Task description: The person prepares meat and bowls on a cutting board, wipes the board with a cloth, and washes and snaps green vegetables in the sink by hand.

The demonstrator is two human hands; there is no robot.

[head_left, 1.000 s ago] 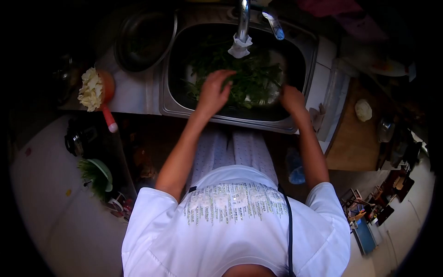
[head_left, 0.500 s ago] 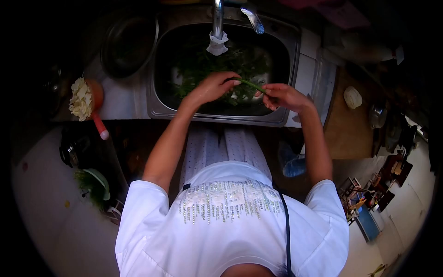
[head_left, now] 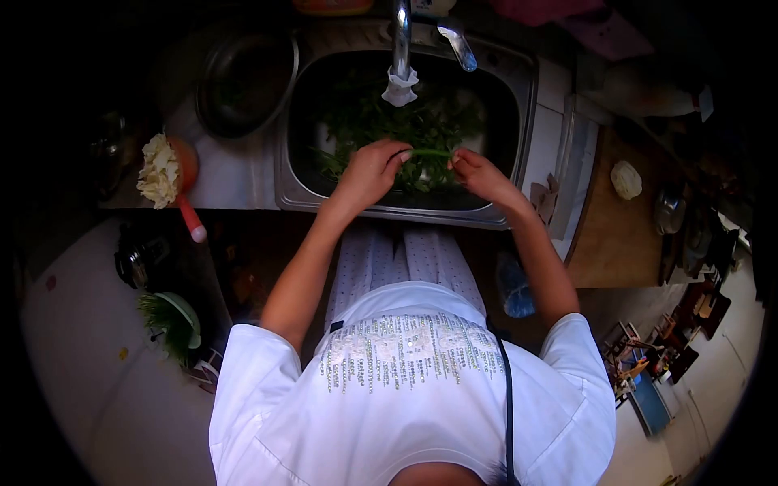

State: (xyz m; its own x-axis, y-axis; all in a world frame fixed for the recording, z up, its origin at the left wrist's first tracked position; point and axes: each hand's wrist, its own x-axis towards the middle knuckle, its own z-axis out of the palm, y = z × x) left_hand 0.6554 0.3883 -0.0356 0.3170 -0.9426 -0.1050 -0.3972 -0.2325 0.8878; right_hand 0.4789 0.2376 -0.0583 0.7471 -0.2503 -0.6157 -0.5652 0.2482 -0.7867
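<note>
Over the sink (head_left: 285, 174), a green stalk (head_left: 429, 152) stretches between my two hands. My left hand (head_left: 371, 172) pinches one end between thumb and fingers. At the other end, my right hand (head_left: 480, 172) grips the stalk with its fingertips closed. Below the hands, a heap of leafy greens (head_left: 365, 113) lies in the dark basin. The faucet (head_left: 401, 49), with a whitish cover on its spout, hangs just above the greens.
Left of the sink stand a metal basin (head_left: 212, 101) and an orange-handled container (head_left: 188, 166) heaped with pale pieces (head_left: 159, 172). On the right, a whitish round item (head_left: 626, 180) rests on a brown board (head_left: 604, 251). A faucet lever (head_left: 459, 44) sits behind.
My hands have drawn slightly closer to each other, and the stalk now lies nearly level instead of slanting. The whole view has shifted a little.
</note>
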